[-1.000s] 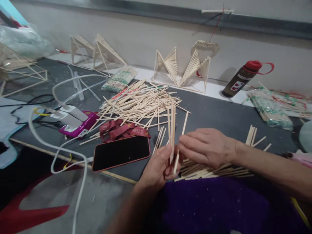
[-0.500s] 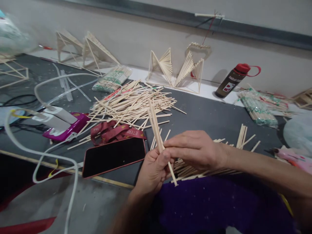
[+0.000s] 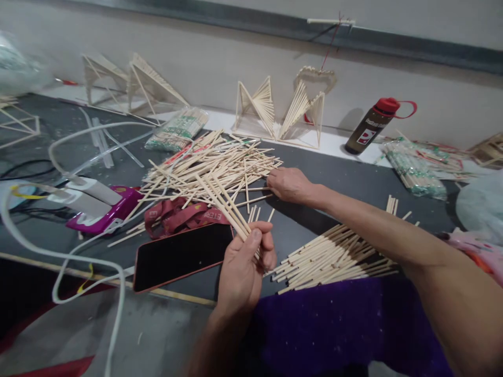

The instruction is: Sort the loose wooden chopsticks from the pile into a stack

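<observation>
My left hand (image 3: 245, 262) is closed around a small fanned bunch of thin wooden sticks (image 3: 226, 204), which point up and to the left. At the right edge of a loose heap of wooden sticks (image 3: 212, 162), my right hand (image 3: 288, 184) is curled, its fingertips at the stick ends. Whether a stick is between those fingers is hidden. Below my right forearm lies a second group of sticks (image 3: 314, 259), laid roughly side by side, some with dark ends.
A phone (image 3: 183, 256) and red lanyard (image 3: 184, 217) lie left of my left hand. Beyond are a purple power strip (image 3: 104, 209) with white cables, stick frames (image 3: 257, 107) by the wall, a bottle (image 3: 371, 126) and bagged sticks (image 3: 414, 167).
My right hand has left the sticks in my left hand and moved up and away to the heap. The sticks in my left hand now fan out and lean further left.
</observation>
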The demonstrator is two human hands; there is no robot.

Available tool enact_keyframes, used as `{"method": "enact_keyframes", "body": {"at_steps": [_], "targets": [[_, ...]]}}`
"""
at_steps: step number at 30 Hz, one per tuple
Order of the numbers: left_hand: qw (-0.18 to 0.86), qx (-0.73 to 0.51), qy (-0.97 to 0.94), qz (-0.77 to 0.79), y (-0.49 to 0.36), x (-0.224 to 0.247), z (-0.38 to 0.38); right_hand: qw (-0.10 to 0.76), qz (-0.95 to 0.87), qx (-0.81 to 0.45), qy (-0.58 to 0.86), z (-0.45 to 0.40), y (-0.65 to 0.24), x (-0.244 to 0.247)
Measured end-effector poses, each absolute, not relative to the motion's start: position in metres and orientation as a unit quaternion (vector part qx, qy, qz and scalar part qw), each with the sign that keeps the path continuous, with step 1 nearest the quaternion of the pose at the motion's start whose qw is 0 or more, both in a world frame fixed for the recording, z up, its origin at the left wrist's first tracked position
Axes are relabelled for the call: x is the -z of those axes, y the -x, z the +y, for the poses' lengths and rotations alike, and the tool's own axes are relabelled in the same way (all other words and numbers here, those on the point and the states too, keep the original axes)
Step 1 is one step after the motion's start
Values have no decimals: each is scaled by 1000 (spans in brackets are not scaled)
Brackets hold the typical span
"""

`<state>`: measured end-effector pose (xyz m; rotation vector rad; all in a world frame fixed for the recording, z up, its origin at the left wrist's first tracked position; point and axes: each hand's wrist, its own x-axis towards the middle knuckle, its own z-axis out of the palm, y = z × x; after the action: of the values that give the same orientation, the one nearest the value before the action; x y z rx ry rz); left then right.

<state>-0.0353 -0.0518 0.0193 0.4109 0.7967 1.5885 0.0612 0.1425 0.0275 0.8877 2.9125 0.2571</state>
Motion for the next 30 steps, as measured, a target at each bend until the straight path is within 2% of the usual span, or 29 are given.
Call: {"method": "enact_keyframes", "body": {"at_steps": [6, 9, 12, 17, 20, 23, 26, 30], "targets": [[641, -677, -157, 327, 38, -21, -52, 111, 924, -53, -361, 147, -116, -38], [642, -673, -163, 329, 38, -21, -52, 99, 896, 120, -416, 153, -155, -45], [640, -671, -173, 333, 38, -21, -51, 39, 837, 343, -425, 155, -188, -50], [622, -675, -181, 354, 35, -22, -50, -35, 761, 494, -419, 151, -208, -50], [614, -667, -196, 373, 33, -22, -50, -47, 747, 518, -414, 147, -206, -48], [609, -659, -214, 385, 32, -22, -51, -21, 761, 513, -396, 145, -202, -45], [607, -657, -223, 386, 31, -22, -51, 1, 808, 470, -356, 146, -199, -43], [610, -652, -226, 389, 32, -22, -51, -33, 835, 418, -356, 154, -197, -43]]}}
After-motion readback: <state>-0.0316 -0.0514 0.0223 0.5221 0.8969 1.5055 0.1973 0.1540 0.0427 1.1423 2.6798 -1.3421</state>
